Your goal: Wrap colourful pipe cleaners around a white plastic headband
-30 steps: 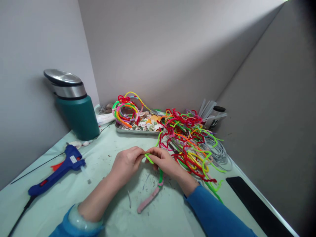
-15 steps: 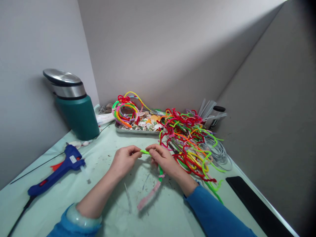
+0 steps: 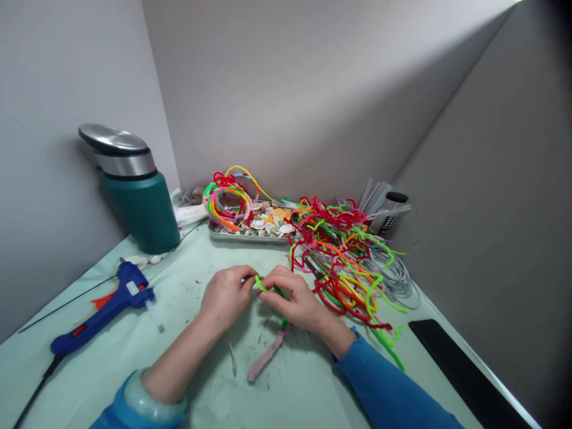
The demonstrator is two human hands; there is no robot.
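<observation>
Between my hands is a bright green pipe cleaner [image 3: 260,284]. My left hand [image 3: 227,296] pinches its end between thumb and fingertips. My right hand [image 3: 290,296] grips it a short way along, thumb below and fingers curled above. Under the right hand a pink fuzzy strip [image 3: 267,358] slants down toward the front, with a darker green band at its upper end; how it joins the green piece is hidden by the hand. A short thin wire-like bit [image 3: 232,359] lies on the cloth left of the pink strip.
A blue glue gun [image 3: 107,307] lies at left, before a green flask [image 3: 140,208]. A metal tray [image 3: 250,239] of shells and coiled pipe cleaners stands behind. Tangled pipe cleaners [image 3: 330,220], scissors [image 3: 315,268] and grey wire [image 3: 397,277] fill the right. A black flat object [image 3: 460,369] lies nearer.
The fingers have shifted on the green pipe cleaner, which now bends downward between them. My right hand has tilted and moved slightly left. The pink strip hangs less blurred.
</observation>
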